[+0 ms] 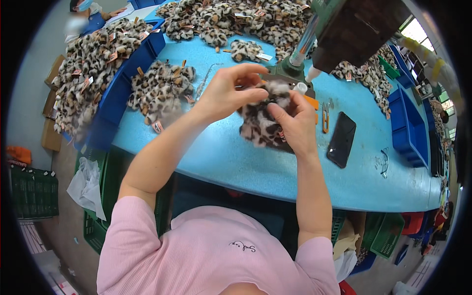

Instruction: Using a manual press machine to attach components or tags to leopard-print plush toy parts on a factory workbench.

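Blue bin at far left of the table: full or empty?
Full: spotted plush pieces heap above the side wall of the blue bin.

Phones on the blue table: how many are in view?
1: the black phone, right of the orange snips and the right hand holding spotted plush. Any under the plush piles would be hidden.

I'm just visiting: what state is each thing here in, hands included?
Spotted plush: held in the right hand.
Right hand: closed on the plush.
Left hand: fingers bent, thumb at the plush; grip unclear.
Left blue bin: heaped with more spotted pieces.
Right blue bin: open-topped.
Black phone: lying flat, upper face dark.
Orange snips: lying on the table; open or shut, unclear.
White bag: crumpled.
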Demonstrator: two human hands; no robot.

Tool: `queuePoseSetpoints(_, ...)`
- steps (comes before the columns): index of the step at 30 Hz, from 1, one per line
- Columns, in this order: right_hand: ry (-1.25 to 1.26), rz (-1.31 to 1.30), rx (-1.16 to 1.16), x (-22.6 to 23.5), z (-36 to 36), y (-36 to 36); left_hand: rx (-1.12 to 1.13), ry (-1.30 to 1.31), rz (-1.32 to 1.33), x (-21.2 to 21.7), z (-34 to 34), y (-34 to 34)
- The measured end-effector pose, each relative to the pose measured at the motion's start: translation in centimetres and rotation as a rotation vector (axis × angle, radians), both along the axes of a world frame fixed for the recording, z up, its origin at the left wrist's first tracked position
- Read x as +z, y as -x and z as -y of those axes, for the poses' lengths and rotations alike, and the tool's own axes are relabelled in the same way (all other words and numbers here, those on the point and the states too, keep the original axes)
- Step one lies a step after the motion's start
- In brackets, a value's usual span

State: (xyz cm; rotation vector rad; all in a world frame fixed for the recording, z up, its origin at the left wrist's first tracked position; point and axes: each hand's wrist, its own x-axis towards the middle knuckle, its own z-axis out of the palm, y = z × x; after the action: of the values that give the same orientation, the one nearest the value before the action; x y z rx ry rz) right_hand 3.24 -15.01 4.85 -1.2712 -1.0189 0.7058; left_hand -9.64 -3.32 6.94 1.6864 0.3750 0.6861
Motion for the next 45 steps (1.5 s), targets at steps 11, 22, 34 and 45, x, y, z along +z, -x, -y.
queuePoseSetpoints(11, 0.176, -0.545, 0.162, -1.7, 5.0, -1.2, -0.169, 0.503, -0.044, -4.0, 4.8, 0.1)
queuePoseSetpoints(22, -0.049, -0.378, -0.107, -2.3, 3.4, -3.6, -0.256, 0.805, 0.283, -5.9, 3.0, -3.9)
queuePoseSetpoints(34, 0.193, 0.125, -0.130, -2.8, -2.8, -10.7, 0.205, 0.570, 0.085, -5.8, -0.8, -10.2)
queuePoseSetpoints(45, 0.132, -0.062, 0.032, -4.5, -2.6, -11.3, -0.017, 0.272, 0.103, -4.5, -0.9, -9.7)
